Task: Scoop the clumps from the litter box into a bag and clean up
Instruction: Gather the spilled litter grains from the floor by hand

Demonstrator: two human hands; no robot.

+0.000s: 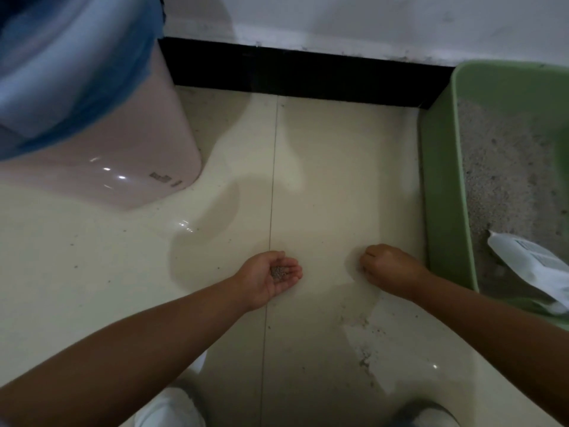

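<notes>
A green litter box (443,192) stands on the floor at the right, filled with grey litter (505,180). A white bag (535,266) lies in its near end. A pink bin (123,149) lined with a blue bag (77,72) stands at the left. My left hand (271,278) is cupped palm up just above the floor, holding a small pile of litter grains (278,271). My right hand (388,268) rests on the floor beside the litter box with its fingers pinched together; what it pinches is hidden.
Scattered litter grains (363,340) lie on the cream floor tiles below my right arm, with more specks around. A white wall with a black skirting board (292,72) runs behind. My two shoes show at the bottom edge.
</notes>
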